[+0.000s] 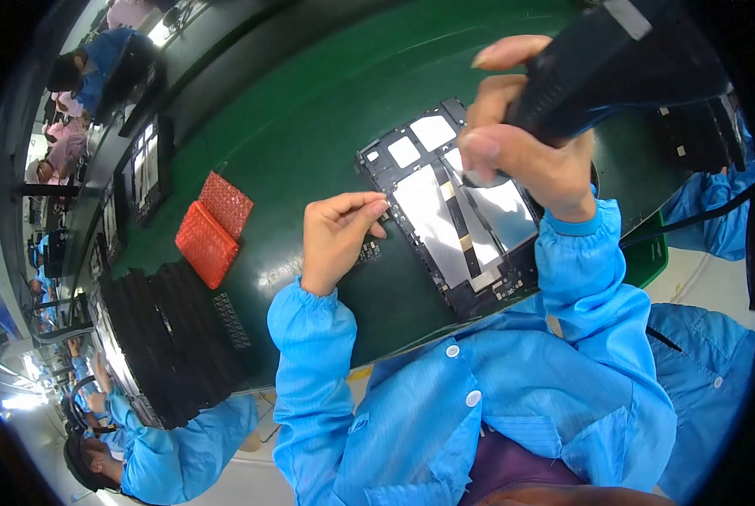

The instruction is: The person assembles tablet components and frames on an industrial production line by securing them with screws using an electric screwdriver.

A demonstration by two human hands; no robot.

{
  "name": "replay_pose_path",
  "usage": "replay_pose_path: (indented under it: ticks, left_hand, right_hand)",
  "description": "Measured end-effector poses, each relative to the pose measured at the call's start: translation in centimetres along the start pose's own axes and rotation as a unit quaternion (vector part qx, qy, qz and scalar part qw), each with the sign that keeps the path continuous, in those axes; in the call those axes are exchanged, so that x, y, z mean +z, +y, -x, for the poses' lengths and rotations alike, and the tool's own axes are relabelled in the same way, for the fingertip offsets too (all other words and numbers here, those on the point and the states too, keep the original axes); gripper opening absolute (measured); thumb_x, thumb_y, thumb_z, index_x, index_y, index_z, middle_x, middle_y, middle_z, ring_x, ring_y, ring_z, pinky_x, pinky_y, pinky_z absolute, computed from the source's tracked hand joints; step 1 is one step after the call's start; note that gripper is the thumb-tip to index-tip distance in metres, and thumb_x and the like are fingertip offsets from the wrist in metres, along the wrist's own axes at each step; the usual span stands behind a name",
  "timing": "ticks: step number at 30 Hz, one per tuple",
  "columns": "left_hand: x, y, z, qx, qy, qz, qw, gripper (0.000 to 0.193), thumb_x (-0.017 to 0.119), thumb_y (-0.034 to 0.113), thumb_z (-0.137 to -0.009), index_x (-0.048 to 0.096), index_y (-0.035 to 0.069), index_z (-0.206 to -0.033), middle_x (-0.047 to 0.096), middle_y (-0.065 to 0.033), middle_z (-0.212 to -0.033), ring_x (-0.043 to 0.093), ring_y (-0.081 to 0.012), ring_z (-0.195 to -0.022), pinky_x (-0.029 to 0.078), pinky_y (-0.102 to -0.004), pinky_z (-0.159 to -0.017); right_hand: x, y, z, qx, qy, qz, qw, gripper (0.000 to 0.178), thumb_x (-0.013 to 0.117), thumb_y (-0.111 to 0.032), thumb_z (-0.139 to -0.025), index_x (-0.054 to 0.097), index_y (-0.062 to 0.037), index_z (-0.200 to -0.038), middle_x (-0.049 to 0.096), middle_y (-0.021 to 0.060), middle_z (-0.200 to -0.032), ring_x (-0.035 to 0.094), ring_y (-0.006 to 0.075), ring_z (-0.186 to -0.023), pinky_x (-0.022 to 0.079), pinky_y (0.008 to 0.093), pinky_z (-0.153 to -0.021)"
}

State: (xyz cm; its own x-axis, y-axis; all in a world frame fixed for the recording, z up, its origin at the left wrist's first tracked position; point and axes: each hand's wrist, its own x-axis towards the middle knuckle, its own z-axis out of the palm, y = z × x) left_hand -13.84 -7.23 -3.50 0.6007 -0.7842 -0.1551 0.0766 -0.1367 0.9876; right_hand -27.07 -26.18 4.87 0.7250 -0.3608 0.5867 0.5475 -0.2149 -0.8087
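An opened tablet-like device (pixel 424 202) lies tilted on the green bench, with a black frame, silver panels and a dark ribbon strip across its middle. My left hand (pixel 337 236) is at its left edge, thumb and forefinger pinched together; anything between them is too small to make out. Over the device's upper right, my right hand (pixel 538 156) wraps round a thick black handheld tool (pixel 614 72), which looms large near the camera. The tool's lower end is blurred and partly hidden by my fingers. Beside my left hand lie small dark parts (pixel 367 251).
A red bubble-wrap pouch (pixel 209 244) rests on the green bench (pixel 302 126) at left. Near it are a sheet of small parts (pixel 231 320) and a stack of black pieces (pixel 175 337). More devices (pixel 148 169) stand along the far left edge. Co-workers in blue sit at both sides.
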Motion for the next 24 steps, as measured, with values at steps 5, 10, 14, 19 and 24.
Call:
replay_pose_path:
  ticks: [5, 10, 14, 19, 24]
  left_hand:
    - [1.6, -0.7, 0.1, -0.006, 0.028, 0.026, 0.999, 0.009, 0.067, 0.003, -0.080, 0.063, -0.006, -0.080, 0.064, -0.0074, -0.073, 0.057, -0.0084, -0.055, 0.045, -0.0192, -0.049]
    - [1.7, -1.6, 0.2, 0.012, 0.042, -0.036, 0.998, 0.010, 0.068, 0.004, -0.079, 0.063, -0.005, -0.079, 0.063, -0.0064, -0.072, 0.056, -0.0065, -0.057, 0.044, -0.0189, -0.050]
    - [1.3, -2.2, -0.1, 0.084, 0.032, -0.100, 0.991, 0.009, 0.066, 0.005, -0.081, 0.063, -0.004, -0.081, 0.061, -0.0040, -0.071, 0.056, -0.0060, -0.062, 0.045, -0.0186, -0.055]
    - [0.9, -0.5, 0.0, -0.014, -0.019, 0.024, 0.999, 0.009, 0.064, 0.006, -0.083, 0.062, -0.003, -0.085, 0.060, -0.0023, -0.069, 0.056, -0.0060, -0.062, 0.045, -0.0193, -0.055]
    - [1.1, -1.3, 0.1, -0.017, -0.031, -0.013, 0.999, 0.012, 0.063, 0.009, -0.084, 0.061, -0.002, -0.082, 0.060, -0.0013, -0.067, 0.056, -0.0057, -0.060, 0.044, -0.0195, -0.052]
  right_hand:
    - [2.8, 0.9, -0.1, 0.033, -0.047, -0.004, 0.998, 0.050, 0.069, -0.002, -0.075, 0.040, 0.0008, -0.115, 0.057, 0.0070, -0.061, 0.056, 0.0116, -0.051, 0.045, 0.0221, -0.050]
    - [4.3, 1.9, 0.3, 0.059, -0.057, -0.006, 0.997, 0.050, 0.070, 0.000, -0.074, 0.041, 0.0014, -0.115, 0.056, 0.0058, -0.060, 0.055, 0.0099, -0.052, 0.042, 0.0204, -0.047]
    - [5.2, 2.9, 0.3, 0.068, -0.068, -0.026, 0.995, 0.049, 0.070, 0.001, -0.074, 0.041, 0.0021, -0.114, 0.057, 0.0064, -0.060, 0.055, 0.0098, -0.052, 0.041, 0.0204, -0.047]
    - [5.4, 3.1, 0.3, 0.063, -0.074, -0.022, 0.995, 0.047, 0.070, 0.000, -0.075, 0.043, 0.0025, -0.113, 0.057, 0.0071, -0.060, 0.056, 0.0100, -0.053, 0.042, 0.0205, -0.047]
    - [5.6, 3.1, 0.3, 0.073, -0.072, -0.023, 0.994, 0.047, 0.070, 0.000, -0.076, 0.042, 0.0024, -0.113, 0.057, 0.0073, -0.060, 0.056, 0.0102, -0.053, 0.043, 0.0206, -0.048]
